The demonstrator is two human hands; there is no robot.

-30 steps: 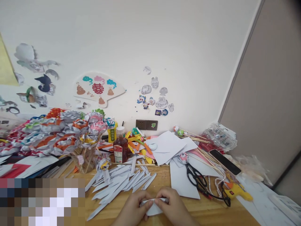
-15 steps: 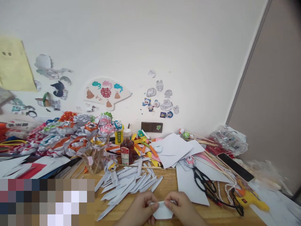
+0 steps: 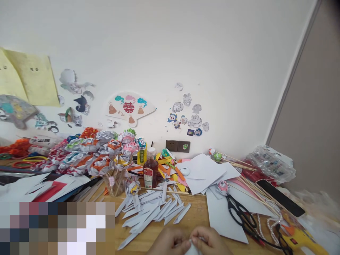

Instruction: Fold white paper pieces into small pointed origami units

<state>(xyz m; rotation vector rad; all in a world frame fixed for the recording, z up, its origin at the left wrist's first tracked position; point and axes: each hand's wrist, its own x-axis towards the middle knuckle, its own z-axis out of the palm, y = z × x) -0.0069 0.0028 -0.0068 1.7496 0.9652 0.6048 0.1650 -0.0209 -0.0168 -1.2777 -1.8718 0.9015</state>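
At the bottom edge of the view my left hand (image 3: 167,243) and my right hand (image 3: 209,242) meet over the wooden table (image 3: 196,217). Both have their fingers pinched on a small white piece of folded paper (image 3: 191,250), most of which is cut off by the frame. Just beyond my hands lies a pile of several white folded paper strips (image 3: 154,210).
Black scissors (image 3: 240,216) lie on white sheets (image 3: 204,170) to the right, with a yellow glue gun (image 3: 305,241), wooden skewers (image 3: 252,187) and a black phone (image 3: 280,196). A brown bottle (image 3: 150,173) and a cup of paper flowers (image 3: 115,170) stand behind the strips.
The view has swung left and up, so my hands and the folded paper have slid down to the frame's bottom edge. Both hands stay pinched on the paper.
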